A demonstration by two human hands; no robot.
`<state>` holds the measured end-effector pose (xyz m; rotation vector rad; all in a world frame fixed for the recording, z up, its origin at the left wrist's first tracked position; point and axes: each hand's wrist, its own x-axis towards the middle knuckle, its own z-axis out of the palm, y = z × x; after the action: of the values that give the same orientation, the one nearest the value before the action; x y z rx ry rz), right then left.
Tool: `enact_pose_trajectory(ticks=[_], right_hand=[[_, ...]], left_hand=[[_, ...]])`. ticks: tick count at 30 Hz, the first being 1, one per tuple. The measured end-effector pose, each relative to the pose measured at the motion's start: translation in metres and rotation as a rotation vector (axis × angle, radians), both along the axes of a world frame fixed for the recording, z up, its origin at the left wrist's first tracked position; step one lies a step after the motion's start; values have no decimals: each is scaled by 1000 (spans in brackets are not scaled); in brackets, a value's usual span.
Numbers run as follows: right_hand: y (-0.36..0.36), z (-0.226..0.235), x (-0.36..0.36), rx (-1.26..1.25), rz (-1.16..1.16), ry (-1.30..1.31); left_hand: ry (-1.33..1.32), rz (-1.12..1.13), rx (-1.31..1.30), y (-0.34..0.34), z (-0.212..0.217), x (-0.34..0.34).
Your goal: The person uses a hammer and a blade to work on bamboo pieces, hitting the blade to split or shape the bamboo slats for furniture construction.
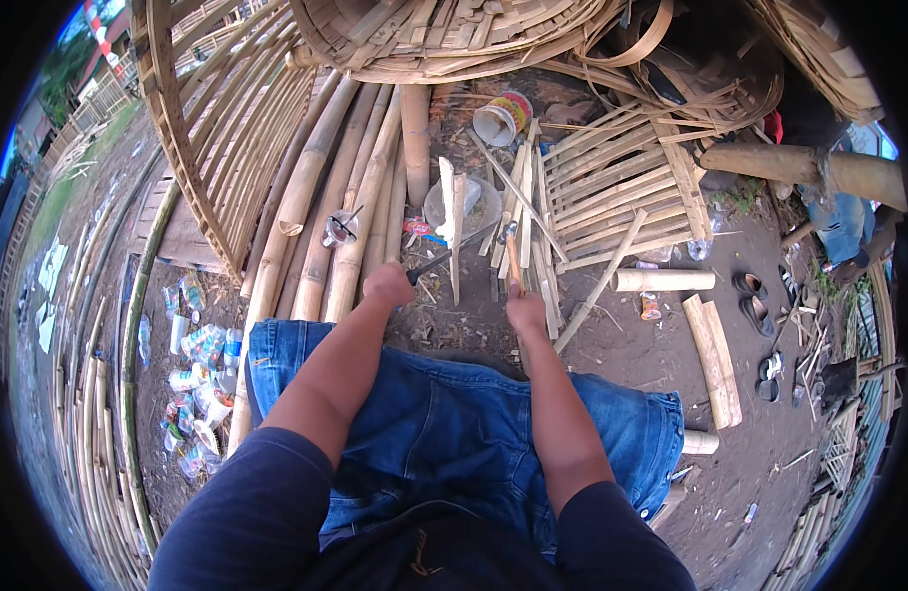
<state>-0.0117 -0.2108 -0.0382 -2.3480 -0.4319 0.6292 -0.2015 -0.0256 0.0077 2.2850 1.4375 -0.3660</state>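
Observation:
My left hand (388, 286) is closed round the handle of a long knife (432, 265), whose dark blade points forward and to the right. A narrow bamboo strip (458, 251) stands at the blade; whether the edge is in it or only against it, I cannot tell. Just beyond is a pale split bamboo piece (446, 195). In my right hand (526, 310) is a hammer (514, 258), gripped by its wooden handle with the metal head up, near the knife's tip. Behind the strips sits a round, pale basin (482, 205), partly hidden.
Bamboo poles (321, 236) run along the left, with a cup (342, 228) on them. Cut strips (518, 187) and a slatted bamboo panel (621, 182) lie ahead right. A woven basket (424, 44) overhangs the far side. Sandals (756, 305) and plastic litter (203, 379) flank me.

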Motion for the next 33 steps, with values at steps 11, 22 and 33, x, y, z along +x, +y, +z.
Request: enact_pose_trajectory(ticks=[11,22,33], right_hand=[[-3,197,-3,1255,75,-262],[8,-49,-16,19,239,-325],[13,-18,-2,144,-39,31]], left_hand=[[-18,-31,4,5,-16,-7],[96,-267,68,2,-18,0],[131,-169,-76,12,-37,3]])
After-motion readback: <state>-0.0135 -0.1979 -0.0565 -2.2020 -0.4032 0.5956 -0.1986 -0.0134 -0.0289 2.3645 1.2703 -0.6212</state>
